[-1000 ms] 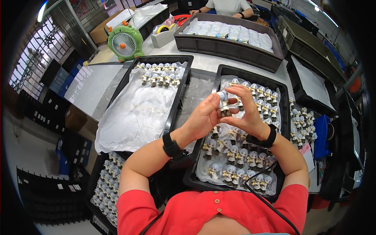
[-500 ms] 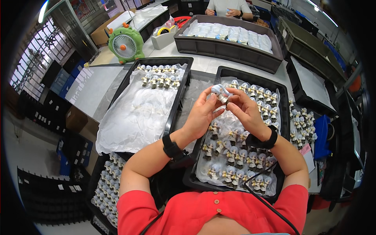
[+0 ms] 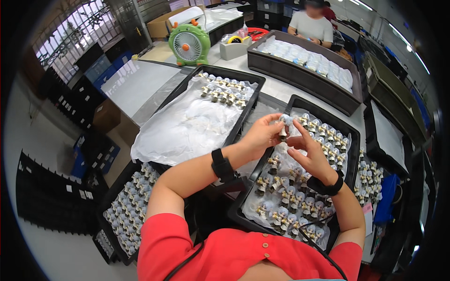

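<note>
A small figurine point(image 3: 284, 125) with pale blue-grey hair, a white outfit and a dark base stands upright between the thumb and fingers of my left hand point(image 3: 260, 136). My right hand point(image 3: 309, 153) is just beside it, fingers spread; one fingertip is close to the figurine's head, and whether it touches I cannot tell. Both hands hover over the upper left part of a black tray point(image 3: 355, 149), where rows of similar figurines point(image 3: 291, 199) lie on white lining. To the left, another black tray point(image 3: 257, 91) carries white sheeting point(image 3: 180, 131) and two rows of figurines point(image 3: 225, 97) at its far end.
A green fan point(image 3: 189, 45) and a tape dispenser point(image 3: 234, 48) stand at the back. Behind the trays is a grey bin point(image 3: 300, 75) of wrapped items, with a person point(image 3: 313, 25) beyond. More figurines fill a crate point(image 3: 129, 215) at lower left and a spot point(image 3: 368, 180) at right.
My view has turned, so the scene sits further right and tilted. The figurine is now upright in my left hand; my right hand has let go, its fingers opened.
</note>
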{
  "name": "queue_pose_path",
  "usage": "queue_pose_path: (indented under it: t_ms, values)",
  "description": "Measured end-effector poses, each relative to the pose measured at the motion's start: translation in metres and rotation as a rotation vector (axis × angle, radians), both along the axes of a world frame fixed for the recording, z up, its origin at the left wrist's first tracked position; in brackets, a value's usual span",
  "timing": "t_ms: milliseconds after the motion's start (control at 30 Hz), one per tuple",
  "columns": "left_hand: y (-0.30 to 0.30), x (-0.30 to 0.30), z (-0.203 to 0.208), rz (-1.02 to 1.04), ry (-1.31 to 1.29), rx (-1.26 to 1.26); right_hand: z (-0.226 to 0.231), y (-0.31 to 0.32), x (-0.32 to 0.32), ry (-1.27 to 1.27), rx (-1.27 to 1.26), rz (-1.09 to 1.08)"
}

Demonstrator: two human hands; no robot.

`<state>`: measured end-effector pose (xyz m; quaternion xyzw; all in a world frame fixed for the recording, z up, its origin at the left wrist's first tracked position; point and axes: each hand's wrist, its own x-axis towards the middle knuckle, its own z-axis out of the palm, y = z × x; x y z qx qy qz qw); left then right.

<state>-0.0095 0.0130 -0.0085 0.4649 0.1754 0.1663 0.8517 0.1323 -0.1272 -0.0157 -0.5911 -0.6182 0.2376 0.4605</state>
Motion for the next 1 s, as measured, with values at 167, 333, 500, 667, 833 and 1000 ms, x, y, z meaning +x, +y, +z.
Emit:
queue_pose_path:
  t_ms: [167, 333, 500, 667, 833, 1000]
  values:
    - [0.084, -0.017, 0.031, 0.141, 0.074, 0.352, 0.004, -0.003, 0.005, -0.106, -0.027, 0.007]
    - [0.248, -0.056, -0.036, 0.718, 0.462, 0.71, 0.008, 0.0, 0.004, -0.118, -0.022, 0.016]
    - [0.305, -0.071, -0.069, 1.008, 0.905, 1.134, 0.004, 0.0, 0.009, -0.122, -0.068, 0.001]
    - [0.321, -0.075, -0.084, 0.851, 1.023, 1.218, -0.001, 0.0, 0.014, -0.14, -0.101, -0.014]
    - [0.348, -0.08, -0.097, 0.562, 0.803, 0.985, -0.003, 0.005, 0.012, -0.183, -0.141, 0.0]
    - [0.317, -0.07, -0.08, 0.558, 0.898, 1.162, -0.004, 0.003, 0.013, -0.206, -0.168, -0.011]
